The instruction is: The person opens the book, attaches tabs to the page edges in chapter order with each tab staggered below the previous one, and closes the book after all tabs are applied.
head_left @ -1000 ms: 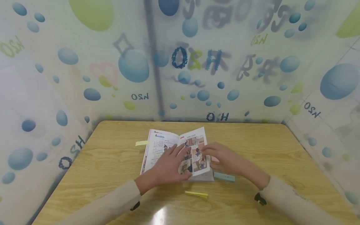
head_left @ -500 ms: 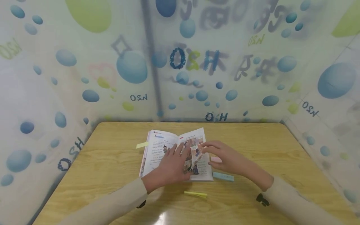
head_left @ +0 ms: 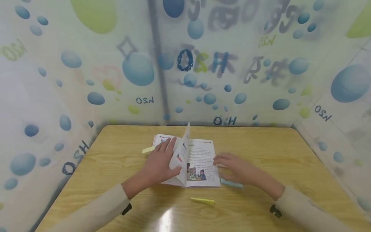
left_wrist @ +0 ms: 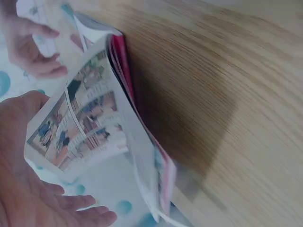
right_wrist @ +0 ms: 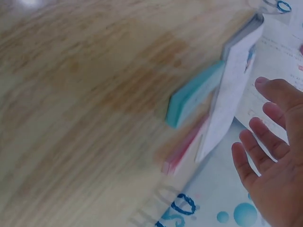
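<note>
An open book (head_left: pixel 203 161) with printed text and coloured drawings lies on the table. One of its pages (head_left: pixel 182 154) stands nearly upright at the middle fold. My left hand (head_left: pixel 153 169) lies over the left-hand side with its fingers straight, beside the raised page. In the left wrist view, a page of comic panels (left_wrist: pixel 85 118) leans against that hand near the thumb. At the right edge of the book, my right hand (head_left: pixel 239 167) is loosely bent and holds nothing. A teal strip (right_wrist: pixel 194 94) and a pink strip (right_wrist: pixel 184 144) stick out from the book's side near it.
A pale yellow strip (head_left: pixel 148 149) juts out from the book's left edge. Nearer to me, a folded yellow slip (head_left: pixel 202 200) lies on the wooden table (head_left: pixel 116 154). Walls printed with bubbles (head_left: pixel 137 69) enclose the table's back and sides.
The comic page has turned from the right towards the left, uncovering a text page with a drawing. My left hand has shifted left. My right hand has moved slightly off the page edge.
</note>
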`<action>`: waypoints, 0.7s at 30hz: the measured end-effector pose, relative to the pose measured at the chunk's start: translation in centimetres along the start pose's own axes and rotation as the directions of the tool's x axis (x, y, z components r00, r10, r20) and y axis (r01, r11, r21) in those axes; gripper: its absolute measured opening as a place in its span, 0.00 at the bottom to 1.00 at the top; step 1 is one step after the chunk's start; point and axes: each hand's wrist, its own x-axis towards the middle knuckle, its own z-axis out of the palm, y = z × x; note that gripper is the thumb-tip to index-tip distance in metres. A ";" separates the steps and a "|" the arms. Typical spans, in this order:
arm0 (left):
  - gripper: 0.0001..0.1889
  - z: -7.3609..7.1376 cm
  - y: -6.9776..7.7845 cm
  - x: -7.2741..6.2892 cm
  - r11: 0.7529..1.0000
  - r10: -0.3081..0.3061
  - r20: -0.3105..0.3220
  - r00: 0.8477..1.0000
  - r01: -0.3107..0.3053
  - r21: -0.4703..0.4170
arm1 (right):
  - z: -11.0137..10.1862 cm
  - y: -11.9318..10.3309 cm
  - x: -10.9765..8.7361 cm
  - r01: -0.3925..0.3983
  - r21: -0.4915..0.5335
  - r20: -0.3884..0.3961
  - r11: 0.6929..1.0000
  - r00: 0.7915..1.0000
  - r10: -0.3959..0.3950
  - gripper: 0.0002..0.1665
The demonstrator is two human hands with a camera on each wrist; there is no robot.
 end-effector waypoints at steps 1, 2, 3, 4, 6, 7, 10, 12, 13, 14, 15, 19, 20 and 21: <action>0.54 -0.1 -0.3 -0.1 1.000 -0.016 -0.004 1.000 0.016 0.005 | 0.2 0.0 0.1 -0.001 0.000 0.014 1.000 1.000 0.001 0.24; 0.55 -0.2 -0.7 -0.2 0.999 -0.032 -0.008 0.999 0.032 0.008 | 0.4 0.0 0.2 -0.003 0.002 0.027 1.000 1.000 0.003 0.24; 0.55 -0.3 -0.9 -0.4 0.999 -0.047 -0.013 0.999 0.047 0.001 | 0.7 -0.1 0.4 -0.006 0.003 0.037 1.000 0.999 0.006 0.25; 0.55 -0.4 -1.2 -0.5 0.998 -0.063 -0.015 0.998 0.063 0.006 | 0.9 -0.1 0.6 -0.011 0.003 0.049 1.000 0.999 0.011 0.26; 0.56 -0.4 -1.6 -0.8 0.996 -0.082 -0.026 0.996 0.082 0.015 | 1.2 -0.3 1.0 -0.023 0.002 0.070 1.000 0.997 0.023 0.26; 0.56 -0.4 -1.8 -0.9 0.996 -0.085 -0.034 0.996 0.086 0.017 | 1.3 -0.4 1.1 -0.030 -0.002 0.079 1.000 0.996 0.030 0.27; 0.56 -0.3 -2.1 -1.2 0.996 -0.077 -0.056 0.995 0.079 0.043 | 1.7 -0.7 1.5 -0.037 -0.025 0.100 0.999 0.994 0.040 0.27; 0.56 0.0 -2.3 -1.3 0.995 -0.065 -0.066 0.996 0.070 0.075 | 2.0 -0.8 1.8 -0.032 -0.031 0.107 0.999 0.994 0.035 0.28; 0.56 0.2 -2.4 -1.3 0.994 -0.061 -0.067 0.996 0.067 0.091 | 2.1 -0.8 1.9 -0.028 -0.035 0.109 0.999 0.994 0.032 0.28; 0.56 0.4 -2.5 -1.4 0.992 -0.061 -0.062 0.996 0.067 0.105 | 2.2 -0.8 2.0 -0.024 -0.038 0.110 0.999 0.994 0.028 0.28; 0.56 0.6 -2.6 -1.4 0.991 -0.065 -0.053 0.996 0.071 0.118 | 2.3 -0.8 2.2 -0.024 -0.039 0.112 0.999 0.993 0.028 0.28; 0.56 1.7 -2.8 -1.5 0.986 -0.091 0.026 0.996 0.086 0.142 | 2.8 -1.0 2.7 -0.018 -0.046 0.117 0.999 0.993 0.023 0.30; 0.54 2.0 -2.7 -1.4 0.986 -0.096 0.052 0.994 0.088 0.142 | 2.9 -1.1 2.8 -0.020 -0.043 0.120 0.999 0.992 0.025 0.31; 0.53 2.2 -2.7 -1.4 0.986 -0.095 0.079 0.992 0.083 0.142 | 3.1 -1.1 3.0 -0.024 -0.045 0.128 0.999 0.991 0.030 0.32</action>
